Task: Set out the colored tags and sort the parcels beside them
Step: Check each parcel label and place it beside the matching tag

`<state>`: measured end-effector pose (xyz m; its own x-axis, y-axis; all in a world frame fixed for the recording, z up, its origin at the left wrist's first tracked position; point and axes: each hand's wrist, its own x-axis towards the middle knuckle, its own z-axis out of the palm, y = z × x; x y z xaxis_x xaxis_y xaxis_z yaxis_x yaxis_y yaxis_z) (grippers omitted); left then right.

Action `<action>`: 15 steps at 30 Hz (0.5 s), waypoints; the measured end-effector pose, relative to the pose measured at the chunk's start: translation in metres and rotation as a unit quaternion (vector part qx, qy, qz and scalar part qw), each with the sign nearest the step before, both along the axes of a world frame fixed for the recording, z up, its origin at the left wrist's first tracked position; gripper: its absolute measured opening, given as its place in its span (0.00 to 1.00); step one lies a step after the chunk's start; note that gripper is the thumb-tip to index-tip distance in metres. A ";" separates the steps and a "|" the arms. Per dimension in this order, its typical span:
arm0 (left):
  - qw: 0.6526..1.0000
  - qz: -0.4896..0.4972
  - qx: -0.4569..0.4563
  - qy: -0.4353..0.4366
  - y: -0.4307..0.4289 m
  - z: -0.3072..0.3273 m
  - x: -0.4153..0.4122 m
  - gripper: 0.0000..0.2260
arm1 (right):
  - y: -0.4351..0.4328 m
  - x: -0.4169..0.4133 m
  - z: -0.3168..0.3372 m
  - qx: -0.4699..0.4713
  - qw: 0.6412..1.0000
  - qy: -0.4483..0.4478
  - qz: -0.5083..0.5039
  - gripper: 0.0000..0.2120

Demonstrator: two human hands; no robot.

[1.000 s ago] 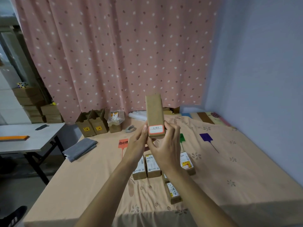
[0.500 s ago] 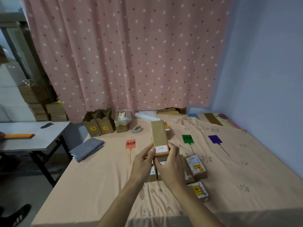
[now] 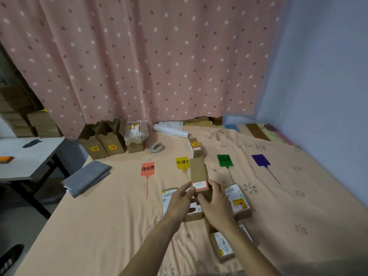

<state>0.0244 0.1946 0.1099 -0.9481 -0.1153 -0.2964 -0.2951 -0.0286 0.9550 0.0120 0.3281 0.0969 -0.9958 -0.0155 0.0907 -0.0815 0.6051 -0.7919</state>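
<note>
— Two hands on it? Where's the parcel (image 3: 199, 177)?
— Yes: left hand (image 3: 180, 202) and right hand (image 3: 216, 204) both clasp its lower end, holding it upright above the bed (image 3: 99, 226).
— Tags?
— Red tag (image 3: 147, 169), yellow tag (image 3: 182, 163), green tag (image 3: 224, 160), purple tag (image 3: 260, 160) lie in a row beyond; other parcels (image 3: 238, 202) lie under the hands.

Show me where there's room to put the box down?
Free: bedspread left of the red tag, and right of the purple tag. Crowded: the parcels below both hands, which hold the box.
</note>
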 end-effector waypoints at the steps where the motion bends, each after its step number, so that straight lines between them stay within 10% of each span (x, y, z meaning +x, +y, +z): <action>1: 1.000 0.001 -0.001 -0.009 0.004 -0.006 -0.014 0.13 | 0.006 -0.017 -0.007 -0.003 1.000 -0.014 0.002 0.30; 15: 0.992 0.056 0.005 -0.110 0.041 -0.092 -0.198 0.16 | 0.046 -0.215 -0.087 -0.027 0.993 -0.107 0.028 0.11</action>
